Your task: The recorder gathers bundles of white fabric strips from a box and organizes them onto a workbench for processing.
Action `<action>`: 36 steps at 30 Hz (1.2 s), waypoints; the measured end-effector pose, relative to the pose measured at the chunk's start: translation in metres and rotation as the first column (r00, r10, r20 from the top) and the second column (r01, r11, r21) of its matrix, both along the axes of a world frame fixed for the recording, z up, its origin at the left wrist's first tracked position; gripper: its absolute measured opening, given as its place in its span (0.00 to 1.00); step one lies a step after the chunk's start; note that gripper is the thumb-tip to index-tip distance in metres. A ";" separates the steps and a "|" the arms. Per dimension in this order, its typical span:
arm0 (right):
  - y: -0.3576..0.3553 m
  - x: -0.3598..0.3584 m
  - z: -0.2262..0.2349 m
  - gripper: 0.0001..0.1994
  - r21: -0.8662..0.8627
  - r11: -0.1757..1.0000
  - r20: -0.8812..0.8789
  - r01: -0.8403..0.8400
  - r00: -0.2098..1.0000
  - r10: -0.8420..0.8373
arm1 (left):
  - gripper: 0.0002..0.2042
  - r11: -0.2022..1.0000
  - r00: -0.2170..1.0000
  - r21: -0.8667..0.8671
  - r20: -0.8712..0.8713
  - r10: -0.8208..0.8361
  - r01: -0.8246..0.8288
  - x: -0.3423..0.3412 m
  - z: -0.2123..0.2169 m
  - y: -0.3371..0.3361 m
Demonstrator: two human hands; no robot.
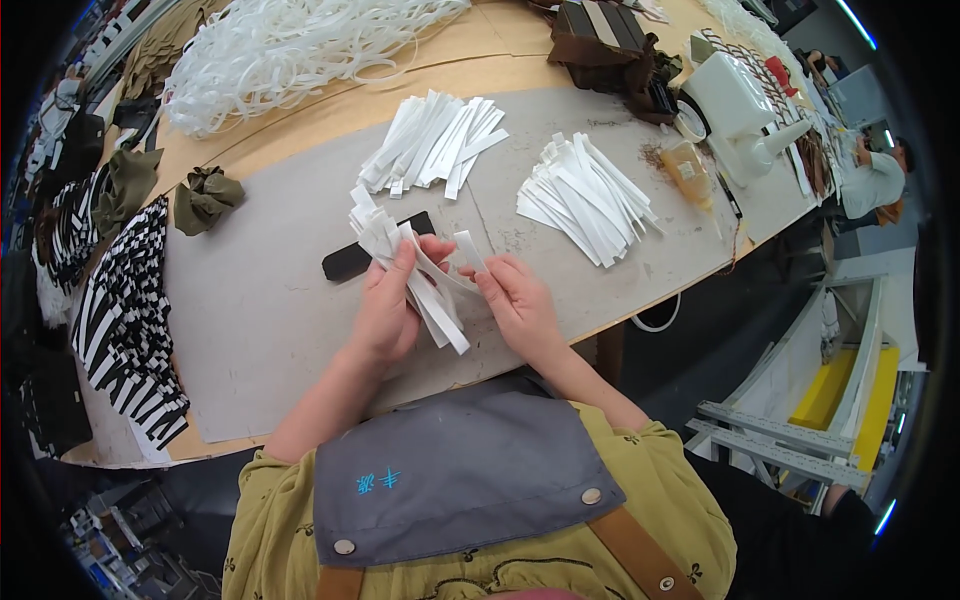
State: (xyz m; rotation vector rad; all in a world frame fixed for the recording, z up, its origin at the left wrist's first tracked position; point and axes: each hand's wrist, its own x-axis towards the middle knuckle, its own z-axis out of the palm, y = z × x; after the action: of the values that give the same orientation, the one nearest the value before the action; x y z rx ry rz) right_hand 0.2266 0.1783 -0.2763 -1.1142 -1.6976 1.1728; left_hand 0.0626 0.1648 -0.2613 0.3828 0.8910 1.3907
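Note:
My left hand (389, 305) is closed round a loose bundle of white strips (432, 307), which fan out above and below the fingers. Between the thumb and fingers of my right hand (515, 300) is the end of one white strip (467, 250); this strip seems to curve across from the bundle. Partly hidden behind my left hand lies a dark oblong object (347, 262) on the grey table sheet. Beyond my hands is a spread pile of white strips (428, 145). A second pile of white strips (585, 195) lies to the right.
A tangled heap of white tape (290, 60) covers the far left of the table (260, 330). Black-and-white striped pieces (130, 320) and crumpled olive cloth (207, 198) lie left. At the right stand a white machine (730, 115) and dark stacked pieces (610, 50). Another person (872, 180) is far right.

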 end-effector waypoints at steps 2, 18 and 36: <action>0.000 0.001 0.001 0.11 0.199 0.980 0.050 0.019 0.998 -0.030 | 0.08 0.999 0.997 0.033 0.075 -0.031 0.029 -0.001 -0.002 0.000; -0.018 0.002 0.008 0.14 -0.114 0.993 -0.002 -0.002 1.000 0.002 | 0.13 0.942 0.944 -0.067 0.066 -0.324 0.328 -0.002 -0.006 -0.009; -0.021 0.005 -0.005 0.14 -0.163 0.986 -0.010 -0.035 0.999 0.034 | 0.09 0.982 0.986 -0.124 -0.068 -0.153 0.144 -0.001 -0.009 -0.005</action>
State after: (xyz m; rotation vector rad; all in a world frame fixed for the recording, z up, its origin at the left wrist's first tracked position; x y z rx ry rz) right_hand 0.2317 0.1570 -0.2817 -1.1815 -1.6449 1.3553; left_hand 0.0612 0.1596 -0.2704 0.4066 0.9838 1.1864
